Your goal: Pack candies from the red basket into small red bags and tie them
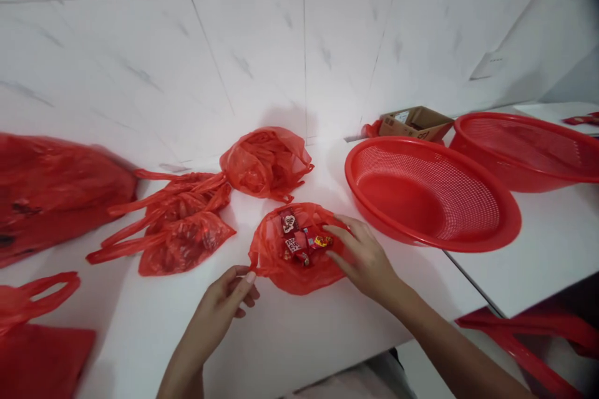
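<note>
A thin red plastic bag (299, 283) lies opened out on the white table in front of me. Inside it are several small wrapped packets (294, 243) in dark red and bright red with white and yellow print. My left hand (231, 293) pinches the bag's left edge between thumb and forefinger. At the bag's right side is my right hand (362, 255), fingers spread and reaching over the rim beside the packets. Nothing shows in its grasp.
Filled red bags (187, 230) lie to the left, and a bundled red bag (266, 162) rests against the tiled wall. On the right stand a red perforated basket (402, 199), another red basket (519, 143) and a cardboard box (423, 121). More red bags (47, 349) sit at the far left.
</note>
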### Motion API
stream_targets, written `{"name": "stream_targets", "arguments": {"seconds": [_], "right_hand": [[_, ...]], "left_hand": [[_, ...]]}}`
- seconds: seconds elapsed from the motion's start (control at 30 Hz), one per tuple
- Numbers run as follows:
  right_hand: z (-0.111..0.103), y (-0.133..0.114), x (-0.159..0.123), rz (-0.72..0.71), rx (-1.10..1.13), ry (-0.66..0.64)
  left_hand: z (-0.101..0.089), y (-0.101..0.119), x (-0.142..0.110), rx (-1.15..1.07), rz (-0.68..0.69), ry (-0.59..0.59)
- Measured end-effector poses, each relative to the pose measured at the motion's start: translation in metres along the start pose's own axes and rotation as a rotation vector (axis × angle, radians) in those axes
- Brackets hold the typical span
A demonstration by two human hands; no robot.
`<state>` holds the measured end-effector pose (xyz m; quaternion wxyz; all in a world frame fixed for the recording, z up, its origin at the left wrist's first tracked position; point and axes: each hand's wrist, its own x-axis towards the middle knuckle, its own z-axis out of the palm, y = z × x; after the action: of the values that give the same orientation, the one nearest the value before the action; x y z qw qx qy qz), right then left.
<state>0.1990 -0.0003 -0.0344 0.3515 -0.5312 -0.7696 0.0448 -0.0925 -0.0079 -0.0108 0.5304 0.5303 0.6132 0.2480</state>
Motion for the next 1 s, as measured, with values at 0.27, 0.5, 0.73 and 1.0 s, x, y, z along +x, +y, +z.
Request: {"name": "stream_targets", "arguments": {"seconds": [0.27, 0.5, 0.73, 1.0], "right_hand": [[0.011, 0.011, 0.019, 0.148, 0.094, 0.010], [-0.066, -0.011, 0.070, 0.388, 1.275, 0.177], [-0.101, -0.020, 0.098, 0.295, 1.326, 0.290], [-0.128, -0.022, 0.106, 0.139, 1.111, 0.274]], "left_hand": [[0.016, 0.007, 0.026, -0.343, 0.068, 0.123], [-0.028, 0.067, 0.004, -1.022, 0.324, 0.090], [-0.034, 0.099, -0.016, -0.707, 0.541, 0.073], [-0.076, 0.103, -0.038, 0.052, 0.621, 0.301]]}}
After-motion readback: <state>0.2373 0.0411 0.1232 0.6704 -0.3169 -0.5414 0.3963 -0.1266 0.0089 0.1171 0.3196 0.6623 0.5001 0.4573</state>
